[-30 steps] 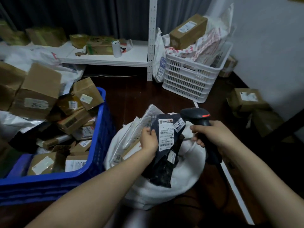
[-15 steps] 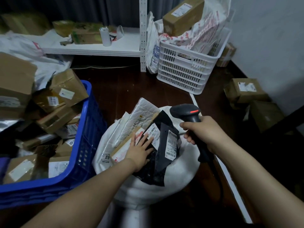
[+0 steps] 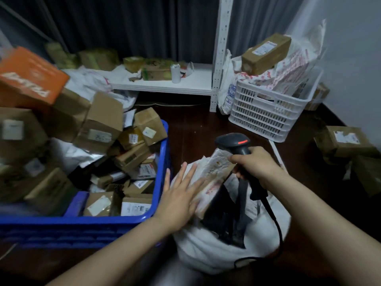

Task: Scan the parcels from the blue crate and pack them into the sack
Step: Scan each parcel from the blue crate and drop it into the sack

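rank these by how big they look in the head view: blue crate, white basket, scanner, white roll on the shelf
1. blue crate, nearest the camera
2. white basket, farther off
3. scanner
4. white roll, farthest away, so this ranks only its apparent size

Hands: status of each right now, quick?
Left hand: open, fingers spread over the sack, holding nothing.
Right hand: gripping the black scanner.

The crate [image 3: 103,220] is bright blue, the parcels [image 3: 132,157] in it plain brown with white labels, plus one loud orange box [image 3: 31,79] with white lettering. Sack [image 3: 206,250] is white, scanner [image 3: 233,141] black with a red strip, and the slotted basket [image 3: 263,114] all white.
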